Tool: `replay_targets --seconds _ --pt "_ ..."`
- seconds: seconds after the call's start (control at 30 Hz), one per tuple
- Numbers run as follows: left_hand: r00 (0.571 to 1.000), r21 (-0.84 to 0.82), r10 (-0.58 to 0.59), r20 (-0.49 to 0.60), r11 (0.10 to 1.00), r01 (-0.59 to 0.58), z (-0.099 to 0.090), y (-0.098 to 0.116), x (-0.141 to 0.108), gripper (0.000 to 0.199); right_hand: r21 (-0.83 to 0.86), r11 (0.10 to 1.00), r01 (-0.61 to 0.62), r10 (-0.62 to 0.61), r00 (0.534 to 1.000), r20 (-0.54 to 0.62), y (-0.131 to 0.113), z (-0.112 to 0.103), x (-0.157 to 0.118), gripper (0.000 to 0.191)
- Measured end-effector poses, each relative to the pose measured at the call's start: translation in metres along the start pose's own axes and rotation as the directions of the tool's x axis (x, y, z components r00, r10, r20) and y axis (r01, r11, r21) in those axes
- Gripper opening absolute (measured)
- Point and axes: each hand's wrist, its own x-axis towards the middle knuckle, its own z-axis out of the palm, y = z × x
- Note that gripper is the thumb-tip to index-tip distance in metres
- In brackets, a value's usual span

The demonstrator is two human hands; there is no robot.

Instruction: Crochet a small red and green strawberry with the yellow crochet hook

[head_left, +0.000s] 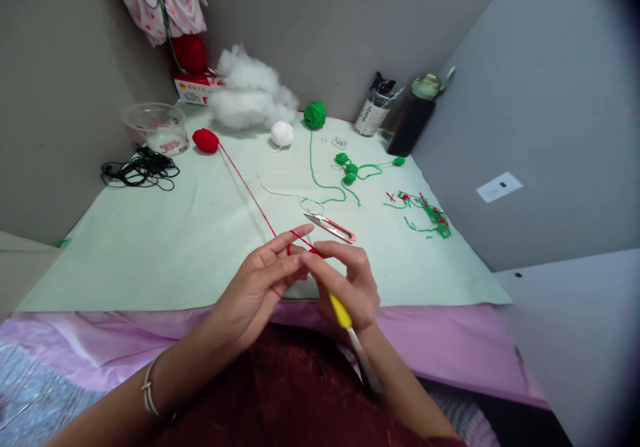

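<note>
Yarn (pixel 247 192) red, thin, straight to ball (pixel 206 141); L hand (pixel 267 273) pinches it, R hand (pixel 356 280) grips yel. tool (pixel 341 310). Tbl edge (pixel 150 305) close, room L.

A table corner boxed in by grey walls.
The back wall (pixel 320 27) and left wall (pixel 55 80) are plain grey; the right wall (pixel 560 113) looks paler and bluish, with a small white plate (pixel 499 187) on it. A pale green cover (pixel 150 253) lies over the table, pink cloth (pixel 450 340) hanging below its front edge. A blue, streaky surface (pixel 50 390) shows at lower left. The light is soft.
</note>
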Motion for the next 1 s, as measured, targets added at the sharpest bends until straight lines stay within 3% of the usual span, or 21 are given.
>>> replay_targets --seconds 0.07,0.17,0.23,0.4,0.53,0.67,0.73,0.87,1.0 --pt "0.999 -0.042 -0.049 -0.002 0.998 0.049 -0.001 0.003 0.001 0.037 0.215 0.967 -0.134 0.146 0.988 -0.043 0.000 0.000 0.003 0.031" --pt "0.999 -0.029 0.034 -0.038 0.999 -0.035 -0.001 0.004 0.004 0.033 0.512 0.804 -0.302 0.378 0.924 -0.050 0.000 -0.002 0.010 0.024" --pt "0.995 0.011 0.092 -0.025 0.996 -0.092 0.000 0.002 0.005 0.032 0.586 0.741 -0.329 0.423 0.906 -0.027 -0.001 -0.001 0.014 0.021" --pt "0.992 0.120 0.109 0.063 0.986 -0.116 0.004 -0.002 0.002 0.027 0.546 0.765 -0.341 0.397 0.918 0.017 -0.001 0.002 0.018 0.021" --pt "0.993 0.145 0.114 0.019 0.983 -0.115 0.003 -0.002 0.003 0.025 0.512 0.796 -0.323 0.369 0.929 0.012 -0.002 0.001 0.016 0.023" --pt "0.998 0.039 0.063 -0.021 0.997 -0.062 0.003 -0.002 0.005 0.036 0.187 0.970 -0.156 0.158 0.987 0.001 0.000 0.003 0.005 0.034" --pt "1.000 -0.056 -0.004 -0.010 0.998 0.003 0.003 -0.001 0.006 0.035 0.096 0.992 -0.083 0.083 0.997 -0.003 0.001 0.004 0.001 0.040" --pt "0.999 -0.142 -0.041 -0.014 0.989 0.039 0.001 0.002 0.008 0.032 0.302 0.924 -0.234 0.246 0.969 -0.003 0.001 0.002 0.003 0.031" --pt "0.998 -0.125 -0.016 -0.056 0.992 0.009 -0.001 0.006 0.008 0.028 0.528 0.757 -0.385 0.459 0.889 -0.010 0.001 -0.003 0.008 0.021"
